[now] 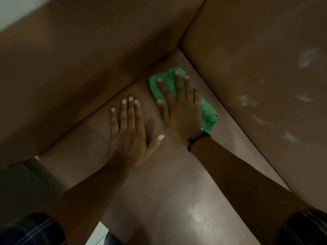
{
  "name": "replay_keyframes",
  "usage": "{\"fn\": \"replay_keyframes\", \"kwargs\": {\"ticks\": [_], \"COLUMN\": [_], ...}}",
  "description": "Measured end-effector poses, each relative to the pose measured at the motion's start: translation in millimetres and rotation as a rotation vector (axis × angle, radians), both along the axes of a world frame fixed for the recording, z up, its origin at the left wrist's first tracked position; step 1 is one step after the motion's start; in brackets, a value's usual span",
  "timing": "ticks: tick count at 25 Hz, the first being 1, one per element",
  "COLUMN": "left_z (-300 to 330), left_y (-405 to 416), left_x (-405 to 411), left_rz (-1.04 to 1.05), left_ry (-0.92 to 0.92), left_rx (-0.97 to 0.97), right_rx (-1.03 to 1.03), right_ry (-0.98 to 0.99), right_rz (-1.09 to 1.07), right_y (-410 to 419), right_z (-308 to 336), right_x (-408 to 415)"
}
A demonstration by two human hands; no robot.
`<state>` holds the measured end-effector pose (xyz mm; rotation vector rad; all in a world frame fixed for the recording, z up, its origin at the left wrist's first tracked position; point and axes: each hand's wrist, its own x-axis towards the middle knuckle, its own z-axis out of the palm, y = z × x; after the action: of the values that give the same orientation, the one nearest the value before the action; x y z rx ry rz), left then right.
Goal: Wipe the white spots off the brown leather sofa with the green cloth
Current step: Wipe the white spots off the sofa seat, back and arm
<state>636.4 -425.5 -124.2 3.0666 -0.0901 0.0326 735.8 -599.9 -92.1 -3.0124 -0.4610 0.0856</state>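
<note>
The brown leather sofa fills the view, its seat cushion [159, 183] running from the bottom centre up into a corner. My right hand [180, 110] lies flat, palm down, on the green cloth [208, 114], pressing it against the seat near that corner. The cloth shows beyond my fingertips and to the right of my palm. My left hand [131, 131] rests flat on the bare seat just left of the cloth, fingers spread, holding nothing. Several white smears [246, 100] mark the upright cushion on the right.
An upright sofa cushion [79, 68] rises on the left and another [265, 50] on the right, meeting in a seam above the cloth. A pale wall strip [12, 9] shows top left. Light floor [97, 234] appears at the bottom edge.
</note>
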Motion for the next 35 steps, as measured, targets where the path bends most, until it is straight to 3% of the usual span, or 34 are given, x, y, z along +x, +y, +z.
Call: {"fn": "replay_keyframes", "kwargs": {"ticks": [3, 6, 9, 13, 16, 19, 22, 25, 27, 29, 30, 32, 35], "left_z": [8, 16, 7, 12, 21, 6, 2, 16, 18, 9, 1, -10, -2], "left_y": [-1, -3, -2, -1, -3, -2, 0, -4, -3, -1, 0, 2, -2], "left_x": [-1, -1, 0, 1, -1, 0, 3, 1, 2, 3, 3, 5, -1], "left_rz": [0.006, 0.018, 0.000, 0.004, 0.018, -0.007, -0.018, -0.002, 0.010, 0.000, -0.008, -0.024, -0.001], "left_ry": [0.022, 0.045, 0.030, 0.045, 0.083, 0.052, 0.015, 0.070, 0.098, 0.067, 0.053, 0.024, 0.033], "left_rx": [-0.050, -0.028, 0.006, -0.034, -0.042, -0.010, -0.033, -0.076, -0.058, -0.031, -0.007, 0.000, -0.036], "right_rx": [0.000, -0.012, -0.008, 0.010, -0.020, -0.052, -0.010, -0.050, -0.049, -0.040, -0.040, -0.006, 0.009], "right_ry": [0.032, 0.044, -0.004, 0.004, 0.072, -0.019, -0.041, 0.006, -0.002, -0.015, -0.026, -0.045, 0.072], "right_rz": [0.287, 0.135, -0.131, 0.196, 0.067, -0.117, 0.060, 0.176, 0.022, -0.221, -0.235, -0.074, 0.196], "right_y": [-31, -66, -19, -17, -81, -72, -46, -95, -119, -98, -84, -65, -99], "right_z": [3, 17, 5, 4, 20, 5, -7, 11, 19, 12, 3, -8, 2], "right_x": [-65, -74, -24, -49, -75, -41, -26, -76, -81, -62, -56, -77, -185]}}
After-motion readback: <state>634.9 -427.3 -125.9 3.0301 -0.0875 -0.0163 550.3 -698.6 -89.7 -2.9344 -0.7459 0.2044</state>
